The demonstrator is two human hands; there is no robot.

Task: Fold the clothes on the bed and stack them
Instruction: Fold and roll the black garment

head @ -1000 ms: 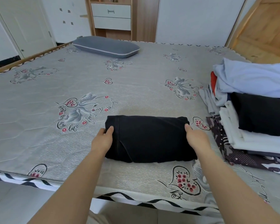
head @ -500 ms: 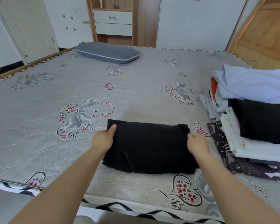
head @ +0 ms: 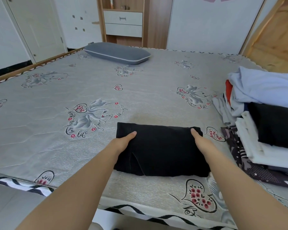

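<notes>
A folded black garment (head: 161, 150), soft and rectangular, lies on the quilted grey mattress (head: 140, 90) near its front edge. The left hand (head: 121, 143) and right hand (head: 200, 141) clasp its 2 short ends, thumbs on top. The heaped clothes pile (head: 264, 123) sits just right of the garment.

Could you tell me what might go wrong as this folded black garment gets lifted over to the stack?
The left hand and right hand grip only the ends of the folded black garment, so its middle may sag and the fold open. The stack of clothes on the right looks uneven, with a light blue garment loosely piled on top, so an added piece could slide off.
</notes>
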